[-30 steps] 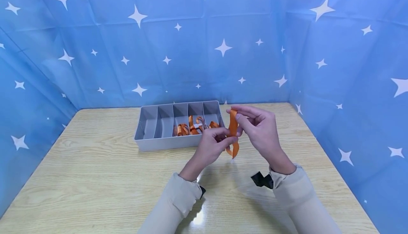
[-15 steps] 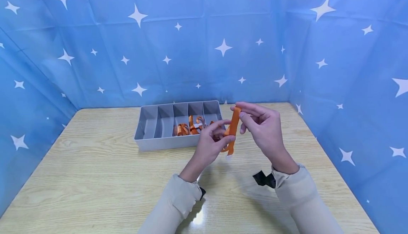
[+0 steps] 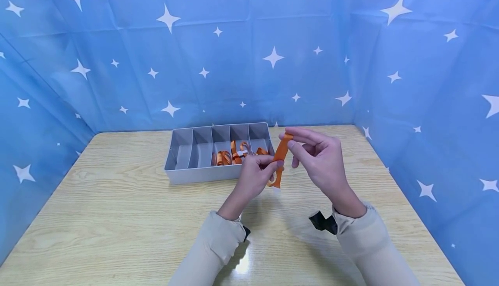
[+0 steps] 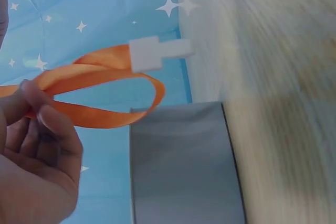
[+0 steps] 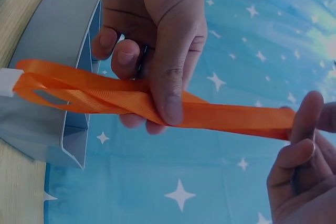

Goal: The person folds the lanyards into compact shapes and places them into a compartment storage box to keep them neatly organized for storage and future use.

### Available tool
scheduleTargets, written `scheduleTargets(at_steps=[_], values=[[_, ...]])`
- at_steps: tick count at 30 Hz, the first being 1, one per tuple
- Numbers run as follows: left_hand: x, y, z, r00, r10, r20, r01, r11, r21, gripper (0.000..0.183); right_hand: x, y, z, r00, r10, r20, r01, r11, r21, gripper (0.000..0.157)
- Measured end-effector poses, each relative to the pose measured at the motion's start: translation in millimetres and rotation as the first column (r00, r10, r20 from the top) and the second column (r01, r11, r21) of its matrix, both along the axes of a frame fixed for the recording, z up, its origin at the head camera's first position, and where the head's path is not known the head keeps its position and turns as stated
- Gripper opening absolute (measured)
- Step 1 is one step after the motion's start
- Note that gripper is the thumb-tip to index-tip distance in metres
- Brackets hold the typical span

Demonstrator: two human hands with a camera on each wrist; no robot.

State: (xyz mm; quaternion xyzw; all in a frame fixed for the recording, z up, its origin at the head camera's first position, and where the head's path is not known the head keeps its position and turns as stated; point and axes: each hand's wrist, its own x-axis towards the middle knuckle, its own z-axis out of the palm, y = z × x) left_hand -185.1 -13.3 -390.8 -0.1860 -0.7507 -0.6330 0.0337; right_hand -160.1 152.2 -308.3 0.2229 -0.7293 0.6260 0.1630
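Between both hands stretches an orange lanyard [image 3: 283, 147], folded into a loop, with a white plastic end piece [image 4: 146, 54]. My left hand [image 3: 253, 177] pinches it partway along, thumb on top, as the right wrist view shows. The looped part and white end piece stick out below that pinch. At the upper end, my right hand [image 3: 322, 158] holds the folded strap between thumb and fingers. The strap looks flat and taut from one hand to the other. Just behind the left hand is a grey divided tray [image 3: 202, 176].
Three tray compartments on the right side hold orange lanyards [image 3: 223, 158], one showing a white piece. Two left compartments show bare grey floors. The tray stands on a wooden table [image 3: 117, 216], near a blue star-patterned curtain [image 3: 234, 60] at the back and sides.
The right hand has moved slightly right. The left hand has shifted a little left and up along the strap. The lanyard's curved lower end has straightened and swung left.
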Motion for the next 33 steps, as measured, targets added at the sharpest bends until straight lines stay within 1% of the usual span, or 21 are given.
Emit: scheduleTargets(at_steps=[4, 6, 9, 13, 17, 19, 24, 29, 31, 33], values=[[-1.7, -1.1, 3.0, 0.999, 0.032, 0.005, -0.032, 0.997, -0.067, 0.018, 2.7, -1.0, -0.6, 1.0, 0.002, -0.013, -0.001, 1.0, 0.009, 0.026], [-2.1, -2.4, 4.6, 0.999, 0.037, 0.003, -0.036, 0.994, -0.101, 0.018, 4.2, -1.2, -1.2, 1.0, -0.015, -0.022, 0.016, 0.999, 0.039, 0.026], [-2.3, -4.9, 7.0, 0.998, 0.055, -0.024, -0.058, 0.987, -0.152, 0.018, 6.9, -1.2, -2.3, 0.999, -0.036, -0.032, 0.039, 0.996, 0.083, 0.027], [-2.7, -8.8, 9.5, 0.989, 0.13, -0.075, -0.144, 0.962, -0.231, 0.019, 11.1, -1.5, -3.1, 0.999, -0.045, -0.029, 0.048, 0.991, 0.121, 0.027], [-3.8, -11.9, 11.3, 0.973, 0.201, -0.112, -0.224, 0.938, -0.264, 0.018, 14.5, -1.1, -3.3, 0.999, -0.053, -0.011, 0.054, 0.987, 0.152, 0.027], [-4.0, -13.4, 12.4, 0.966, 0.226, -0.127, -0.252, 0.934, -0.254, 0.018, 15.6, -0.2, -3.4, 0.998, -0.06, -0.002, 0.06, 0.984, 0.168, 0.027], [-4.0, -18.1, 13.6, 0.951, 0.273, -0.147, -0.298, 0.936, -0.185, 0.019, 17.1, 1.9, -4.3, 0.995, -0.088, 0.045, 0.077, 0.978, 0.193, 0.028], [-4.6, -21.5, 15.5, 0.934, 0.303, -0.187, -0.327, 0.939, -0.11, 0.02, 17.0, 4.0, -8.7, 0.981, -0.107, 0.161, 0.068, 0.971, 0.229, 0.029], [-5.2, -22.5, 17.5, 0.932, 0.306, -0.196, -0.325, 0.943, -0.074, 0.021, 16.2, 4.6, -11.6, 0.973, -0.108, 0.205, 0.055, 0.967, 0.249, 0.03], [-5.9, -23.5, 19.7, 0.933, 0.3, -0.199, -0.314, 0.949, -0.04, 0.022, 15.4, 4.8, -14.3, 0.965, -0.103, 0.241, 0.036, 0.962, 0.27, 0.032]])
